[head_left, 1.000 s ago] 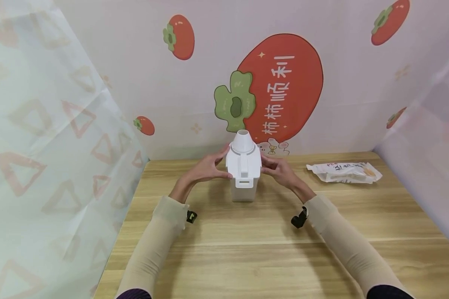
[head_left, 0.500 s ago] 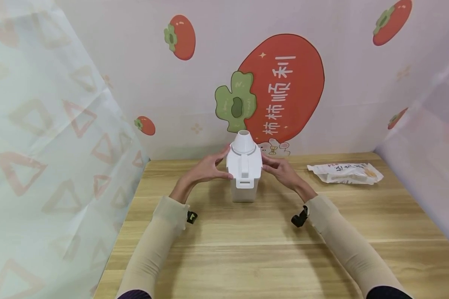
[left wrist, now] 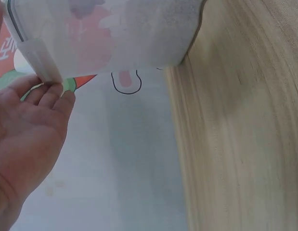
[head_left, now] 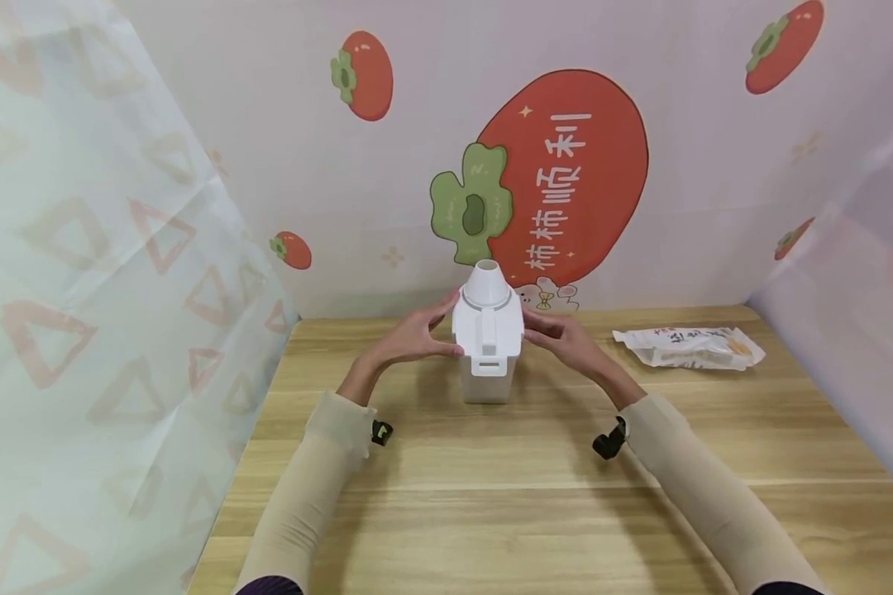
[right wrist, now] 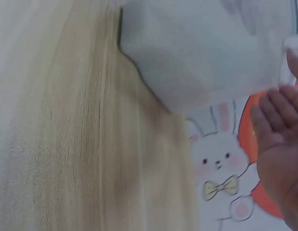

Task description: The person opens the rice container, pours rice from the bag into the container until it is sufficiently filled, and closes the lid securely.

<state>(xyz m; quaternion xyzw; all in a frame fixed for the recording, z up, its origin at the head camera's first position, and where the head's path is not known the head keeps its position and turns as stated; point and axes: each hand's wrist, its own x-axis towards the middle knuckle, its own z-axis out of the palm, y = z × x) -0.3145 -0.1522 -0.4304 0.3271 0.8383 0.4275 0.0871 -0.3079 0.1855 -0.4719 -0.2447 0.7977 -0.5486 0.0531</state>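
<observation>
A tall lidded plastic container stands upright at the back middle of the table, its body whitish and translucent. On its white lid sits a white cone-shaped piece with a round top opening, behind a raised bar. My left hand grips the container's left side at lid height, thumb toward the front and fingers further back. In the left wrist view, those fingertips meet a side flap. Opposite, my right hand holds the right side, its bent fingers at the matching flap in the right wrist view.
A white printed plastic packet lies at the back right of the wooden table. Close behind the container rises a backdrop printed with red persimmons; sheeting also hangs at both sides. A small black device sits at the right wrist.
My right wrist and forearm have shifted slightly to the right, while the fingers stay at the container. The left hand and the container keep their places.
</observation>
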